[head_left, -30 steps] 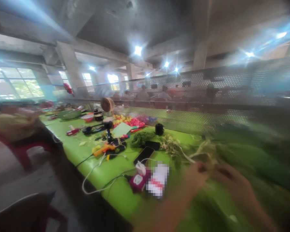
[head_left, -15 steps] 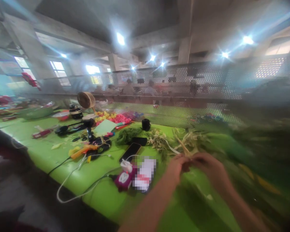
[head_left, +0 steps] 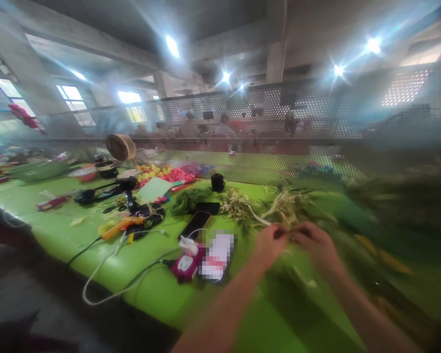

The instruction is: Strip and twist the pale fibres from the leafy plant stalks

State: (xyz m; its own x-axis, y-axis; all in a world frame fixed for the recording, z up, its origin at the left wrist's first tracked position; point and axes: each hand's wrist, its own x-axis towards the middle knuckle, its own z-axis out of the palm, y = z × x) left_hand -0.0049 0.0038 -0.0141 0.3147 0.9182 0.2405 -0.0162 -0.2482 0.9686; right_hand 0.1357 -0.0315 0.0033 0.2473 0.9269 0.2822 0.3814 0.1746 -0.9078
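My left hand (head_left: pixel 271 241) and my right hand (head_left: pixel 312 236) meet over the green table, fingertips pinched together. A thin tan, stem-like piece (head_left: pixel 285 220) pokes up between them; its lower end is hidden by my fingers. Just beyond my hands lies a tangle of pale, dried-looking stems (head_left: pixel 288 203). Left of it is another pale leafy bunch (head_left: pixel 235 205), with a white strip (head_left: pixel 257 216) running from there toward my left hand. Some pale scraps (head_left: pixel 308 282) lie blurred below my right hand.
Left of my arms are a lit phone (head_left: pixel 217 257), a purple power socket (head_left: pixel 185 262), a dark phone (head_left: pixel 194 225) and white cables. Farther left lies an orange glue gun (head_left: pixel 121 228). A black roll-shaped object (head_left: pixel 217 182) stands before the perforated screen (head_left: pixel 250 162). Blurred greenery (head_left: pixel 400 206) fills the right.
The view has tilted down and turned slightly right, so the table items sit further left. Both hands stay together; the tan piece between them shows less and stands at a different angle.
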